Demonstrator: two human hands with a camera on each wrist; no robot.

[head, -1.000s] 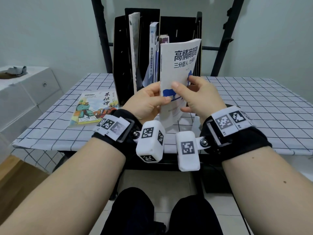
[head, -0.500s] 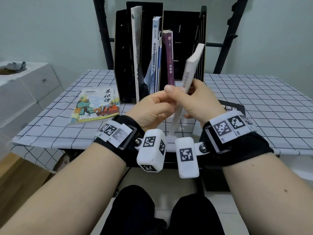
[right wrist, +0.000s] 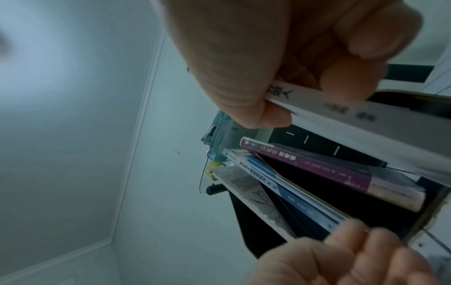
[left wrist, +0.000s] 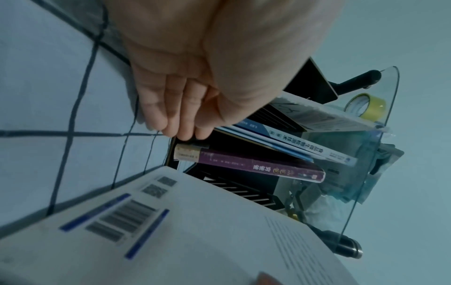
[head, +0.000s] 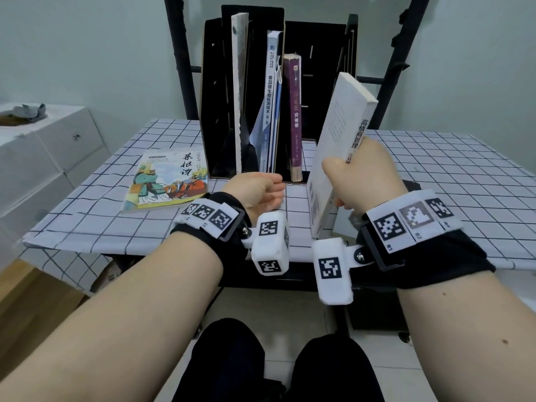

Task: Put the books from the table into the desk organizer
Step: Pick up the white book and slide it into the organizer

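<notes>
My right hand (head: 359,172) grips a white book (head: 342,134) by its spine, holding it upright and tilted, just right of the black desk organizer (head: 214,97). The right wrist view shows the thumb and fingers pinching that spine (right wrist: 341,113). My left hand (head: 258,190) hovers low in front of the organizer, fingers loosely curled and holding nothing; its fingertips (left wrist: 180,133) hang near the organizer's base. A purple book (head: 295,117), a blue-and-white book (head: 271,105) and a thin white one (head: 239,82) stand in the organizer. A colourful picture book (head: 168,181) lies flat on the table, left of it.
The checked tablecloth (head: 464,175) covers the table, whose front edge lies just before my wrists. Something black (head: 412,185) lies flat behind my right hand. White boxes (head: 43,146) stand at the left. Black frame poles (head: 397,68) rise behind the organizer.
The white book turned from cover-on to edge-on and moved right of the organizer. My left hand let go of it and drew back to the left.
</notes>
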